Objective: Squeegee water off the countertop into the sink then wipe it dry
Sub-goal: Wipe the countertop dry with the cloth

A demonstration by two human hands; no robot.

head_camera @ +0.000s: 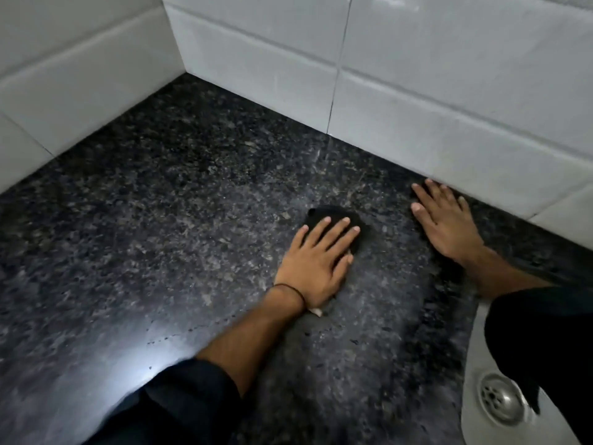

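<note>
The dark speckled granite countertop (pixel 160 220) fills the view. My left hand (pixel 316 258) lies flat, fingers spread, pressing a small black cloth (pixel 330 213) onto the stone near the middle right. A thin black band circles that wrist, and a small white bit shows under the heel of the hand. My right hand (pixel 444 220) rests flat on the counter with spread fingers, close to the back wall, holding nothing. The white sink (pixel 475 393) with its metal drain (pixel 500 398) sits at the lower right, partly hidden by my dark right sleeve.
White tiled walls (pixel 417 91) meet in a corner at the back left and border the counter on two sides. A bright glare (pixel 134 345) lies on the stone at the lower left. No squeegee is in view.
</note>
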